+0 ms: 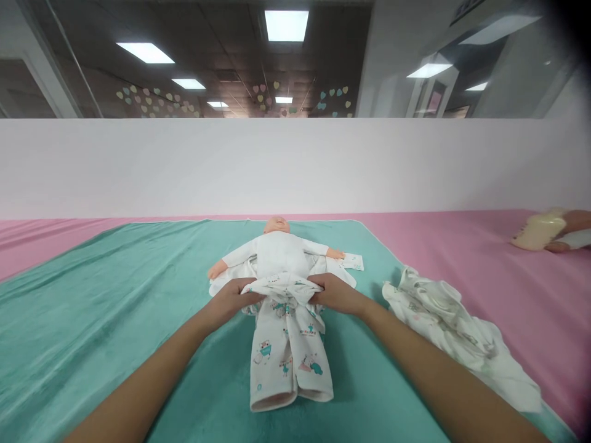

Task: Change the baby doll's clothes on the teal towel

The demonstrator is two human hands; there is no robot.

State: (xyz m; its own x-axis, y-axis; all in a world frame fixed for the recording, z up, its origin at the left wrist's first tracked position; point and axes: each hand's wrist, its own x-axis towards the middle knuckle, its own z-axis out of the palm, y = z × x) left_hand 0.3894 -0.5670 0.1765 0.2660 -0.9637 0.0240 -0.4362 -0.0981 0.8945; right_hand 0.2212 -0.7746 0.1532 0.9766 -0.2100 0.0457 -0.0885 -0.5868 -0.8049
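A baby doll [281, 253] in a white top lies on its back with its arms spread and its head away from me. Over its lower body are white baby pants [290, 357] printed with small cartoon figures, their leg openings pointing toward me. My left hand [233, 303] grips the left side of the waistband, fingers partly hidden by the cloth. On the opposite side, my right hand [336, 294] is closed on the waistband too. The doll's legs are hidden by the pants. A white garment with a printed sleeve [353, 262] lies spread beneath the doll.
Under everything is a green blanket [115, 326] over a pink sheet [443, 246]. Crumpled white printed clothes [452, 326] lie right of my right forearm. At the far right is a partly visible doll with a pale yellow part [538, 231]. A white wall [258, 166] stands behind.
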